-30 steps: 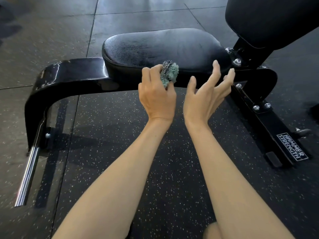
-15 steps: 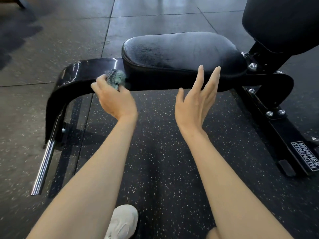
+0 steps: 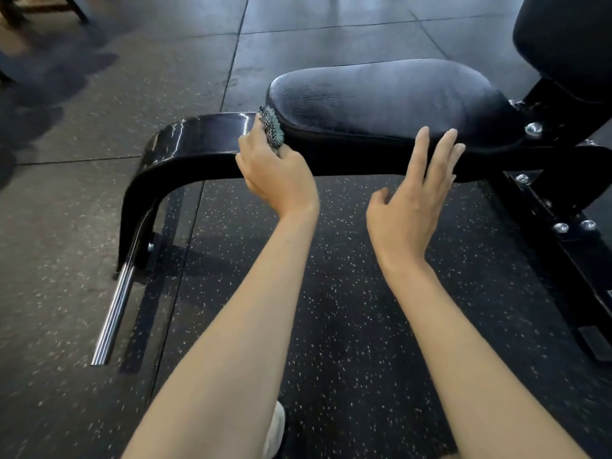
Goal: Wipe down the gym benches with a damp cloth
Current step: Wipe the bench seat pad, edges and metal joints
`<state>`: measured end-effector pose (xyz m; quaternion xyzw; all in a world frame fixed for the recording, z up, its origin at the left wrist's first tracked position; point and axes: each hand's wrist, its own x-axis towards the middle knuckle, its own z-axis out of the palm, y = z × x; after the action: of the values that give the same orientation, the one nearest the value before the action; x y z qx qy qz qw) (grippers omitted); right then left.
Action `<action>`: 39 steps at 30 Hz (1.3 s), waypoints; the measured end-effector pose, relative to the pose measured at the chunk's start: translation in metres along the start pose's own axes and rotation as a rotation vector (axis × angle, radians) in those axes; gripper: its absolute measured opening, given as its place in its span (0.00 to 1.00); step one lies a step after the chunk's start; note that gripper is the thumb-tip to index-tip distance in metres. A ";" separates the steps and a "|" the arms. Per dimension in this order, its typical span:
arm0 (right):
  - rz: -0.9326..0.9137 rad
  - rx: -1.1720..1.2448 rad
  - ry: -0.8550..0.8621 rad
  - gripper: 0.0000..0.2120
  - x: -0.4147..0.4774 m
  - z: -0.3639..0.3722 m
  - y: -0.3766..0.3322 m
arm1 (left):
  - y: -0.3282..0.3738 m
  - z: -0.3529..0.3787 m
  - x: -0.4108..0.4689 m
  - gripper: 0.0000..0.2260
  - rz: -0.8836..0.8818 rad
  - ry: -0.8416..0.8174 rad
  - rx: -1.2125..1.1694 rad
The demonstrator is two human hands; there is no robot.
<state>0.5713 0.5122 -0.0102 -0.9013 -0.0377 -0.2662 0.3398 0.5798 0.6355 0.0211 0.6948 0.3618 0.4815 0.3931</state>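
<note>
Since half a second ago the left hand (image 3: 275, 173) has carried the cloth (image 3: 272, 129) up from the near face of the frame (image 3: 198, 140) to the spot where the frame's top meets the left end of the seat pad (image 3: 381, 97). Its fingers are curled round the bunched, teal and grey cloth, which presses against the pad's left end and the glossy black frame beside it. The right hand (image 3: 407, 210) has stayed much as it was: it holds nothing, with its fingers straight and slightly spread, pointing up in front of the near edge of the pad towards its right end. Whether the fingertips touch the pad cannot be told.

The bench stands on dark rubber flooring (image 3: 347, 293) flecked with pale specks. Its frame curves down at the left end to a foot, where a chrome bar (image 3: 114, 313) runs along the floor towards the camera. At the pad's right end the black back pad (image 3: 563, 38) rises at the picture's top right corner, with a silver bolt (image 3: 533, 128) just below it on the bracket. A white shoe (image 3: 276, 429) shows at the bottom edge, partly hidden by the left forearm.
</note>
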 end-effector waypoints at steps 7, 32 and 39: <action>-0.027 0.014 0.021 0.42 -0.002 -0.003 0.001 | 0.005 -0.003 -0.065 0.22 0.283 -0.102 -0.101; -0.004 0.197 0.053 0.38 -0.001 -0.021 0.011 | 0.015 0.001 -0.077 0.19 0.579 -0.263 -0.051; -0.078 0.051 0.080 0.31 0.003 -0.022 0.021 | 0.012 -0.014 -0.034 0.18 0.501 -0.079 -0.083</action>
<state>0.5692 0.4817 -0.0069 -0.8789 -0.0661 -0.3140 0.3530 0.5585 0.6035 0.0221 0.7644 0.1427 0.5507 0.3034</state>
